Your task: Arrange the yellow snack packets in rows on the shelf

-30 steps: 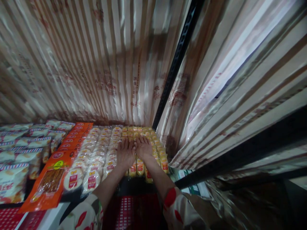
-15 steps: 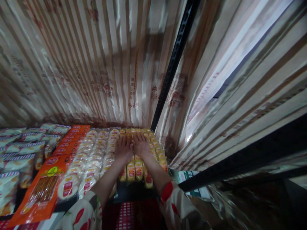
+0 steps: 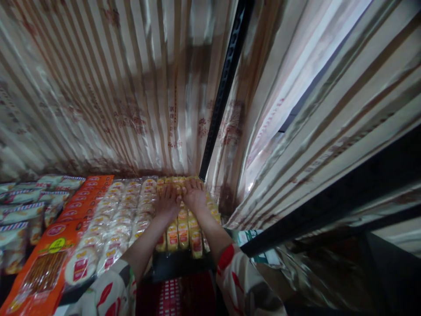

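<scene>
While both your palms face down on the far part of the yellow packets (image 3: 183, 232), the fingers of your left hand (image 3: 168, 202) and right hand (image 3: 194, 197) are extended and slightly parted, curled around nothing. You have the two hands side by side, thumbs close together; how hard they press, you cannot tell from this view. Those packets stand in tight rows at the right end of the dark shelf (image 3: 179, 264), with the clear-wrapped round cakes (image 3: 80, 265) just to their left and the black post (image 3: 223, 92) at their far right corner.

Your likeliest trouble is uneven pressure: leaning harder on one palm could tip a row or crush the soft-looking contents. A drag toward you might push the near packets over the shelf's near edge, since one right-hand row already juts out a little, and the red basketwork (image 3: 169, 296) sits below. Your left wrist passes close to the round cakes, so a sideways sweep could knock them toward the orange packets (image 3: 46, 272).
</scene>
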A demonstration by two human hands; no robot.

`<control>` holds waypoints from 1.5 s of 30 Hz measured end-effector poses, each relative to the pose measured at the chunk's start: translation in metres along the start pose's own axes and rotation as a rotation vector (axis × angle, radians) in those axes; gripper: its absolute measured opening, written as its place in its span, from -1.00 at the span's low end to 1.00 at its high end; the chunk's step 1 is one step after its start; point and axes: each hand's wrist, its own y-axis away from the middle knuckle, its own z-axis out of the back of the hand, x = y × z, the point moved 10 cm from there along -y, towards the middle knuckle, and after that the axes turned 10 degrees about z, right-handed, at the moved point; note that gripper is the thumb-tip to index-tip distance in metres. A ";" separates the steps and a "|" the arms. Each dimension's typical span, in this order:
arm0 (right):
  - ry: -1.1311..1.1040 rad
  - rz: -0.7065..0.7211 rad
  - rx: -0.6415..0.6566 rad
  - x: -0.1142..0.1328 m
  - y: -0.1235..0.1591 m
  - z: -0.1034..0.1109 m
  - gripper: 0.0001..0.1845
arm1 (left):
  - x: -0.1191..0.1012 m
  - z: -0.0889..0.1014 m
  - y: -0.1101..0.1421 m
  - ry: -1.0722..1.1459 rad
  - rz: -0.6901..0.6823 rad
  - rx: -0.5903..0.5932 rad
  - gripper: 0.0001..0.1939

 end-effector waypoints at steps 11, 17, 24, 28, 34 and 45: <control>0.020 -0.102 0.077 -0.030 0.006 -0.013 -0.50 | -0.034 -0.011 0.004 0.001 -0.090 0.043 -0.47; 0.020 -0.110 0.044 -0.028 0.009 -0.008 -0.51 | -0.035 -0.009 0.005 -0.025 -0.108 0.021 -0.47; 0.022 -0.174 0.035 -0.033 0.020 0.002 -0.50 | -0.044 -0.011 0.013 -0.014 -0.139 0.040 -0.47; 0.006 -0.186 0.065 -0.035 0.024 -0.001 -0.51 | -0.045 -0.016 0.014 -0.018 -0.144 0.117 -0.47; 0.001 -0.164 0.007 -0.031 0.025 0.006 -0.51 | -0.041 -0.001 0.016 0.012 -0.137 0.010 -0.47; 0.001 -0.286 -0.209 -0.023 0.072 0.048 -0.48 | -0.036 0.026 0.076 0.054 -0.184 -0.180 -0.50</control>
